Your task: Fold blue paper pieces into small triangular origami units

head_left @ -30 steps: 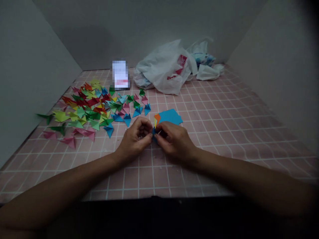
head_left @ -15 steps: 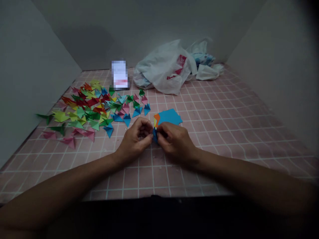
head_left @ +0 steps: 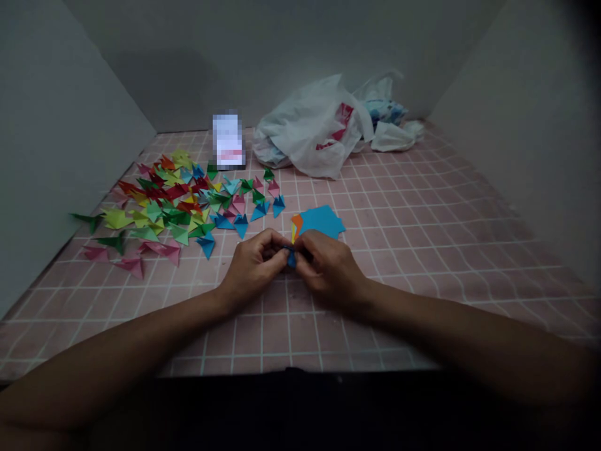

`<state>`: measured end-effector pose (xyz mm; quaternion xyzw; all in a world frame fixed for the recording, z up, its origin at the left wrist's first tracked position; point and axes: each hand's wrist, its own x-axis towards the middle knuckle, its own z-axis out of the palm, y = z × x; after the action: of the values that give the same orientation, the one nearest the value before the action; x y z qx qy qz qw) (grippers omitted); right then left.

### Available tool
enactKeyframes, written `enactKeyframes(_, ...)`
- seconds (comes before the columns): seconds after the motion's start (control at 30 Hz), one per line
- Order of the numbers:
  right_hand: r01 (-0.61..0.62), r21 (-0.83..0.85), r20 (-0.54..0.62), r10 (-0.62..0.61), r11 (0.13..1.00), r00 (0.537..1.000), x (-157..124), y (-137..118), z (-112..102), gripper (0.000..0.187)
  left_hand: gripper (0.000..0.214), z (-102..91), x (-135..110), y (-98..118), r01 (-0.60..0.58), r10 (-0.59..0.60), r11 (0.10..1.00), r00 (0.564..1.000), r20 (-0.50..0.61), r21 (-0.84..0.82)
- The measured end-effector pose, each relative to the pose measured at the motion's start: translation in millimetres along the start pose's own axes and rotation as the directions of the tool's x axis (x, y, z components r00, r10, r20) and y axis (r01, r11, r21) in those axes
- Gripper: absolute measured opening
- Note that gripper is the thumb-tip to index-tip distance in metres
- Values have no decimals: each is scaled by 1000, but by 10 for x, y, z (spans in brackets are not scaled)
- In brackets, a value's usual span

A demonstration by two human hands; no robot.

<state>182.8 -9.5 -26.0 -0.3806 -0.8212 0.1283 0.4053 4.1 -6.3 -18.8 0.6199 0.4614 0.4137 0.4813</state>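
A small folded piece of blue paper [head_left: 292,258] sits between my two hands, mostly covered by fingers. My left hand [head_left: 257,262] pinches its left side between thumb and forefinger. On the other side, my right hand [head_left: 328,266] has its fingers closed on the same paper. Just beyond my right hand lies a stack of paper sheets, blue on top [head_left: 322,220], with an orange sheet [head_left: 297,224] and a yellow edge showing at its left. To the left spreads a pile of folded paper cranes in many colours, among them a blue crane [head_left: 205,245] and a pink crane [head_left: 131,267].
A lit phone [head_left: 228,141] stands upright at the back. Beside it lies a white plastic bag [head_left: 314,128] with red print, with a blue-and-white pack [head_left: 385,113] behind. A pink checked cloth [head_left: 422,250] covers the table, and grey walls enclose it on three sides.
My left fingers have moved right and closed onto the blue paper, which showed more upright between the hands before. My right hand has barely shifted.
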Motion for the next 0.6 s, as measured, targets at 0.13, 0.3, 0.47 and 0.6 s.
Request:
enactKeyframes(0.13, 23, 0, -2, -23, 1000, 1000, 0, -3, 1, 19, 9, -3, 1, 15, 5, -5, 1000, 1000, -20, -8)
enactKeyframes(0.3, 71, -7, -8, -71, 997, 997, 2, -11, 0, 18, 10, -13, -13, 45, 28, -26, 996, 999, 23, -90)
enactKeyframes(0.47, 64, 1, -12, -64, 998, 998, 2, -7, -1, 19, 13, -16, -18, 56, 38, -34, 991, 999, 32, -127)
enactKeyframes(0.6, 56, 41, 5, -57, 998, 998, 9, -11, -5, 20, 13, -22, -15, 71, 34, -30, 994, 999, 39, -102)
